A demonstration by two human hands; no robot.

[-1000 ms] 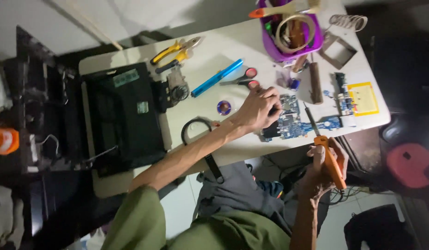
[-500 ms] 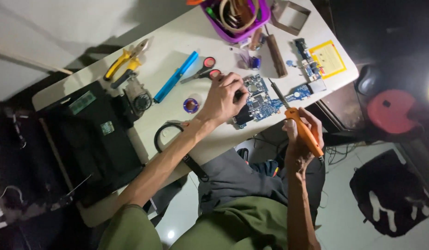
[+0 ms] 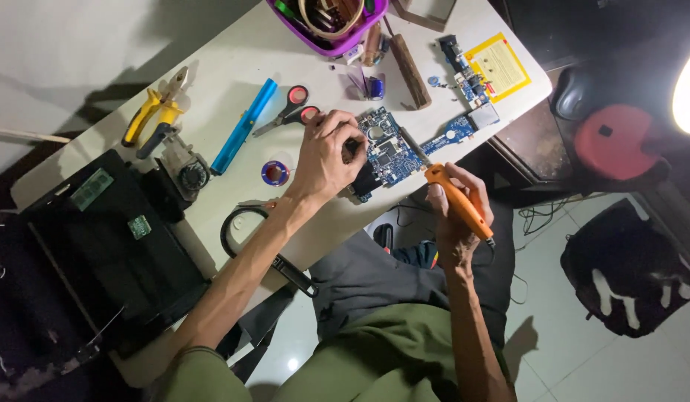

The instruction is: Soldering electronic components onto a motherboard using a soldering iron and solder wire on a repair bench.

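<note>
A blue circuit board [image 3: 395, 154] lies near the table's front edge. My left hand [image 3: 326, 156] rests on its left part, fingers curled over the board and pressing it down. My right hand [image 3: 455, 216] grips an orange-handled soldering iron [image 3: 455, 199], whose metal tip points up-left onto the board's right side. A second blue board piece [image 3: 452, 135] lies just right of the main board.
On the white table [image 3: 211, 82] lie red-handled scissors [image 3: 289, 112], a blue tube [image 3: 243, 125], yellow pliers [image 3: 155, 112], a solder spool [image 3: 275, 173], a magnifier [image 3: 244, 232] and a purple basket [image 3: 331, 18]. A black open laptop case [image 3: 106, 238] sits left. A lamp [image 3: 689, 88] glares right.
The view has shifted, so the table sits higher and further right in frame. My right hand has brought the soldering iron up closer to the board. My left hand stays on the board.
</note>
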